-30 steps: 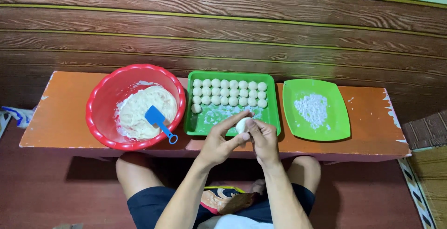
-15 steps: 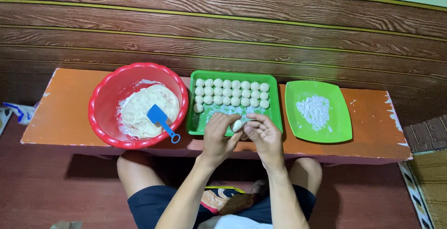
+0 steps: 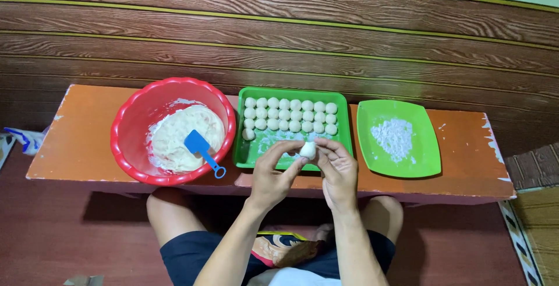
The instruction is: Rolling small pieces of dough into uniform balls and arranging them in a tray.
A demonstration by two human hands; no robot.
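Both hands, left hand (image 3: 272, 172) and right hand (image 3: 339, 169), pinch one dough ball (image 3: 307, 150) over the green tray's (image 3: 244, 157) near edge. Shaping looks underway; next it needs setting gently beside the rows of balls (image 3: 290, 116).

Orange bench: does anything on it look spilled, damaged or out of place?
White powder specks lie spilled on the orange bench beside the green plate, and the bench's paint is chipped at its right corner.
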